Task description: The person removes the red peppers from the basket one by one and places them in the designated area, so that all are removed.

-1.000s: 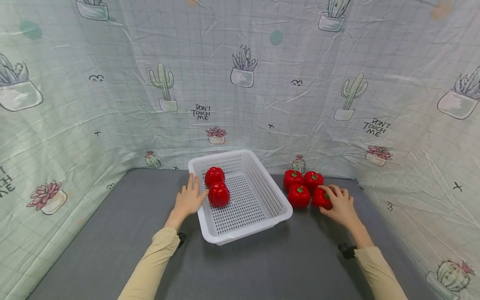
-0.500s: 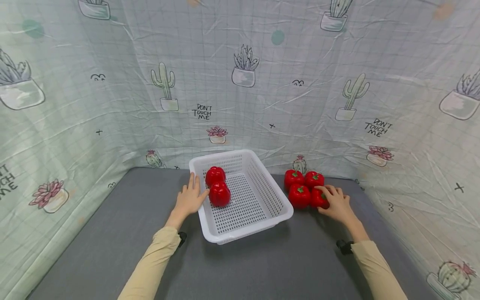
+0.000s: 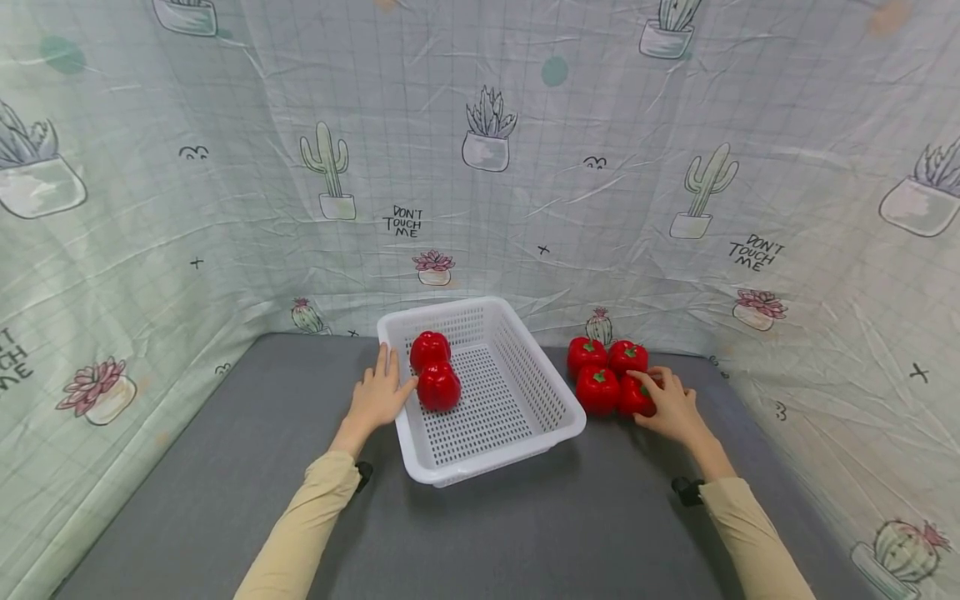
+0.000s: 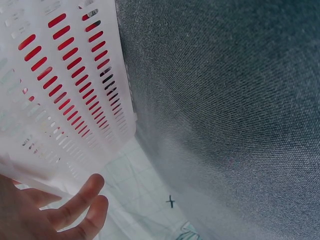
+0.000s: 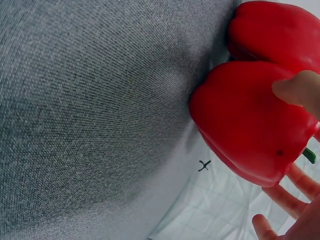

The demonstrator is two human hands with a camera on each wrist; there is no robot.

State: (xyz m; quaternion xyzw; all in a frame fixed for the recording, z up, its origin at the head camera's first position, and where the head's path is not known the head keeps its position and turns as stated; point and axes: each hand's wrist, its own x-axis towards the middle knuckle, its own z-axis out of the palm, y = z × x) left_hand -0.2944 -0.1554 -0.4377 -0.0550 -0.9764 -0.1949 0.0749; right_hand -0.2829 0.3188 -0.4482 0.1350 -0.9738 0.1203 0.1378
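Observation:
My left hand (image 3: 377,396) rests on the left rim of a white perforated plastic basket (image 3: 517,450), fingers extended and thumb over the edge. In the left wrist view, the fingers (image 4: 82,205) lie beside the slotted basket wall (image 4: 90,117). Inside the basket, two red bell peppers (image 3: 438,387) touch each other at the left. On the right, my right hand (image 3: 675,408) holds a red bell pepper (image 3: 633,396) on the table. Its thumb (image 5: 300,90) lies on one side and its fingers reach round the other, seen in the right wrist view.
Three more red bell peppers (image 3: 597,390) with green stems cluster against the held one, right of the basket. A grey cloth-covered table (image 3: 480,542) extends in front. Behind it and at both sides hangs a cactus-print curtain (image 3: 525,208).
My right hand has shifted slightly left, moving its pepper up against the neighbouring one. The left hand and the basket have stayed in place.

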